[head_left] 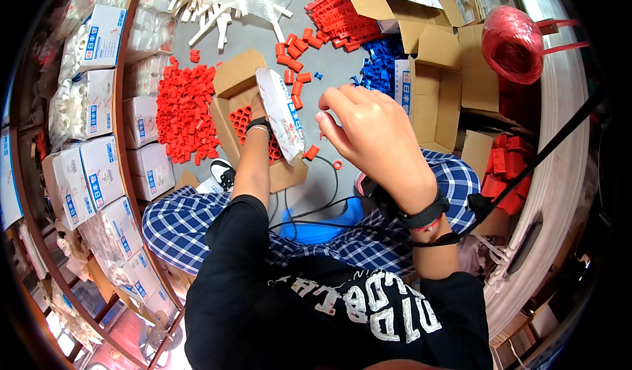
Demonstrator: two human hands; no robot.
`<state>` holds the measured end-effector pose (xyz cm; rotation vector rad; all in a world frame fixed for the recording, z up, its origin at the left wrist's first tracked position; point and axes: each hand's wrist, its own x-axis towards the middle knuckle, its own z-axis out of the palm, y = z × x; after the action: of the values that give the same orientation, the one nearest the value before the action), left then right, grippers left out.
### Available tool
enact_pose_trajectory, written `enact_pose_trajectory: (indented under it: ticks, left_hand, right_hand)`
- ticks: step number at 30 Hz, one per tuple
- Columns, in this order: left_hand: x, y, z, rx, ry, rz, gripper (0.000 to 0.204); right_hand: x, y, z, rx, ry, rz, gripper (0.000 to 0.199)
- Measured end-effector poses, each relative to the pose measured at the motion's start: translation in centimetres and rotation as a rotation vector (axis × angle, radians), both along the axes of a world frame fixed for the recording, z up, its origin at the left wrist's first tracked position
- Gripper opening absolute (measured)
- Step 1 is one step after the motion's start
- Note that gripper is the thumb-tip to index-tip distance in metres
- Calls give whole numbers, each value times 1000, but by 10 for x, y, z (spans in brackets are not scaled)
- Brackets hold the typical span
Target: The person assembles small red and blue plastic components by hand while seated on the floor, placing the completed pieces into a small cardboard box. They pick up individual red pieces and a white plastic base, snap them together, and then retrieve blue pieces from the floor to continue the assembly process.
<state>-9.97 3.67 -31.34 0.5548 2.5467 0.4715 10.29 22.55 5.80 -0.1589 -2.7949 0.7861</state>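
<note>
My left hand (257, 111) reaches down into an open cardboard box (226, 136) on the floor. Its fingers are hidden behind the wrist and the box flap, so what they hold does not show. Short red pipe fittings (240, 116) stand in rows inside the box, ring ends up. To the right, my right hand (372, 123) hangs in the air, loosely bent, thumb and forefinger apart. Nothing shows in it, though its other fingertips are out of sight. Loose red fittings (297, 87) lie on the floor between the box and this hand.
A big heap of red fittings (186, 113) lies left of the box. Blue pieces (382, 64), red racks of parts (339, 18) and white pipes (210, 27) lie farther off. Shelves with cartons (102, 172) line the left; another open carton (438, 106) stands right. A cable (334, 172) crosses near my legs.
</note>
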Motion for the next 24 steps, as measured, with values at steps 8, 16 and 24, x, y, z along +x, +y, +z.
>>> enact_pose_trajectory:
  ticks: [8, 16, 24]
  left_hand:
    - [0, -2, -2, 132, 1, 52, 36]
    - [14, -16, 51, 455, 359, 338, 36]
    - [110, 15, 100, 577, 700, -256, 27]
  right_hand:
    - [-4, 7, 0, 41, 55, -32, 12]
    - [-9, 25, 5, 77, 314, -332, 13]
    - [0, 28, 0, 78, 254, -390, 20]
